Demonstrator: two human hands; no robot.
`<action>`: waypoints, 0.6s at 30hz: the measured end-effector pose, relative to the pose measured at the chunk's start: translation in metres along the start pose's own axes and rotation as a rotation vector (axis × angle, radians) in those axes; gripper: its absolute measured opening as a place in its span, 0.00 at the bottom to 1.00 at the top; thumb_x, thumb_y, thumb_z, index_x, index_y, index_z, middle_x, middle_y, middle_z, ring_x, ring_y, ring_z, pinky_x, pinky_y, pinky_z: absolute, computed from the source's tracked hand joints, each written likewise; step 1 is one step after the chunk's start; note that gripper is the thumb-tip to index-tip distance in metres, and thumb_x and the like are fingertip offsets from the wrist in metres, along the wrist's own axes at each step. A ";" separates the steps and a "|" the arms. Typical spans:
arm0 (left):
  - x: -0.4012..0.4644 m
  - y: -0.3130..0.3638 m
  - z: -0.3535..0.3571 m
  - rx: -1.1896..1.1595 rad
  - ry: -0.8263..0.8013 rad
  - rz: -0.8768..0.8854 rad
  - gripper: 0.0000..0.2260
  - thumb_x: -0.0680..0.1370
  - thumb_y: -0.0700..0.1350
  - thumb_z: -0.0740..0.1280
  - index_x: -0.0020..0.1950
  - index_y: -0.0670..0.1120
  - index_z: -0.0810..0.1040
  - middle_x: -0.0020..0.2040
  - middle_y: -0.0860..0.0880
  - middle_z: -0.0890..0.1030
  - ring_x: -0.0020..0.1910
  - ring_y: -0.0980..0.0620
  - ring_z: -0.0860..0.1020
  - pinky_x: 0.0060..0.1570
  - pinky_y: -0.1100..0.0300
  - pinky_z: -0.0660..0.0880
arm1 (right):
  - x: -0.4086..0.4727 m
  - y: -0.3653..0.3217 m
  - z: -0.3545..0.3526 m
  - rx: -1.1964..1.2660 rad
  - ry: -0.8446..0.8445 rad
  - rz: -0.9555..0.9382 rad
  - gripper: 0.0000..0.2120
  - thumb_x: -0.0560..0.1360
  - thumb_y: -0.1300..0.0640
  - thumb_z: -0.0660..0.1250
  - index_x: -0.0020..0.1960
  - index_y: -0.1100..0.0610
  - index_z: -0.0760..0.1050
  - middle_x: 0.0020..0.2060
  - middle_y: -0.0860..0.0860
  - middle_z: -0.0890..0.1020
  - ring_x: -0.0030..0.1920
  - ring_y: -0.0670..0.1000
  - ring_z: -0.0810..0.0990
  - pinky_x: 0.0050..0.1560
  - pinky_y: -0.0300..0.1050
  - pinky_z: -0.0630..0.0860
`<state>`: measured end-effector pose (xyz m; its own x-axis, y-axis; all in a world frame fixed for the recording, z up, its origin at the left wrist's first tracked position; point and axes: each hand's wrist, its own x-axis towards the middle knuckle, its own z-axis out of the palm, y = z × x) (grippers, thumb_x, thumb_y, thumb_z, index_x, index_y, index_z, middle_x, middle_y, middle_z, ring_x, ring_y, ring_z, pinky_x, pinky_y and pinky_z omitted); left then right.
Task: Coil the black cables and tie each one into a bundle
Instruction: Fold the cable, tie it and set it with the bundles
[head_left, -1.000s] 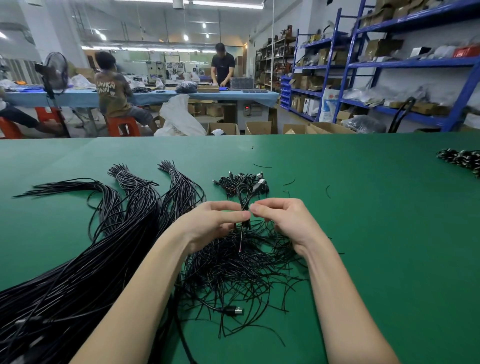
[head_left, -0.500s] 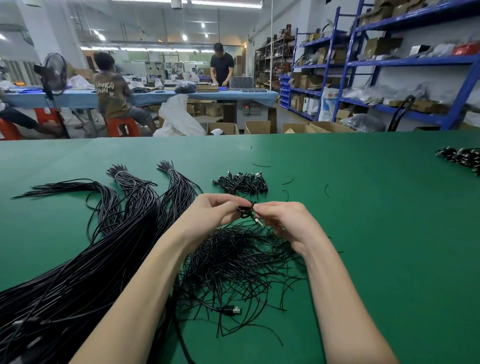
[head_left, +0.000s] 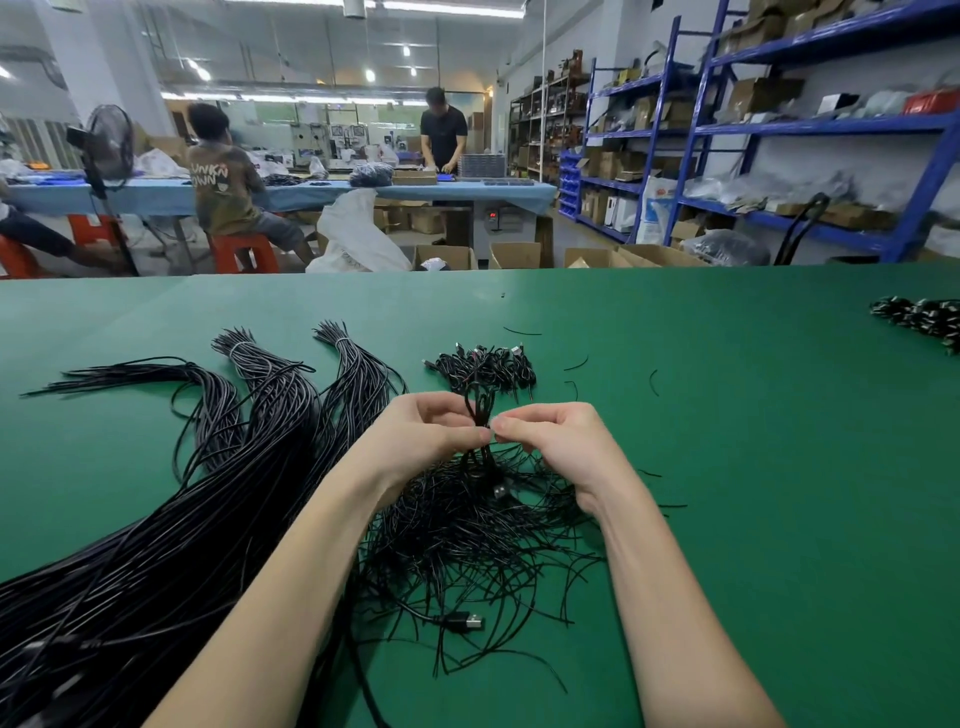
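My left hand (head_left: 426, 434) and my right hand (head_left: 558, 441) meet over the green table (head_left: 727, 467), both pinching one coiled black cable (head_left: 479, 410) at its waist. Its loops stand up above my fingertips, and its plug end (head_left: 501, 490) hangs below. Under my hands lies a loose heap of thin black ties (head_left: 467, 540). Long black cables (head_left: 156, 545) fan across the left of the table, tied in sheaves at their far ends. A pile of tied bundles (head_left: 485, 366) lies just beyond my hands.
A USB plug (head_left: 465, 621) lies on the ties near me. More bundles (head_left: 919, 317) sit at the far right edge. A few stray ties (head_left: 653, 382) lie on the bare green cloth to the right. Other people work at a blue table behind.
The cable has gone from hanging loose between my fingers to a small upright coil. Both hands have drawn together around its middle.
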<state>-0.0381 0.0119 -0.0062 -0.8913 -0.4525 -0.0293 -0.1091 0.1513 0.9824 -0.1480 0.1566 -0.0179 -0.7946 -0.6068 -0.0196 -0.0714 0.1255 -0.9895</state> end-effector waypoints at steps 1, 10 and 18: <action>0.000 0.001 0.002 0.007 0.044 0.032 0.08 0.72 0.37 0.77 0.50 0.43 0.84 0.42 0.46 0.86 0.35 0.54 0.78 0.35 0.66 0.74 | 0.001 0.001 0.001 -0.008 0.030 -0.009 0.03 0.70 0.52 0.80 0.40 0.49 0.87 0.37 0.40 0.87 0.46 0.39 0.81 0.44 0.36 0.70; 0.002 0.006 0.010 -0.167 0.027 -0.012 0.12 0.80 0.35 0.63 0.45 0.43 0.86 0.49 0.42 0.87 0.49 0.47 0.86 0.53 0.58 0.81 | 0.005 0.007 -0.005 -0.155 0.129 -0.109 0.03 0.71 0.51 0.80 0.40 0.45 0.87 0.38 0.39 0.87 0.47 0.40 0.84 0.46 0.37 0.75; 0.004 0.001 0.008 -0.153 0.123 0.032 0.07 0.70 0.39 0.79 0.45 0.44 0.84 0.47 0.46 0.86 0.48 0.52 0.84 0.49 0.64 0.80 | -0.001 -0.001 -0.001 0.030 0.047 -0.042 0.03 0.73 0.52 0.78 0.44 0.50 0.87 0.36 0.41 0.87 0.37 0.35 0.81 0.42 0.36 0.68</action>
<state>-0.0449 0.0170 -0.0072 -0.8318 -0.5549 0.0157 -0.0052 0.0360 0.9993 -0.1475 0.1583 -0.0168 -0.8191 -0.5730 0.0280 -0.0874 0.0766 -0.9932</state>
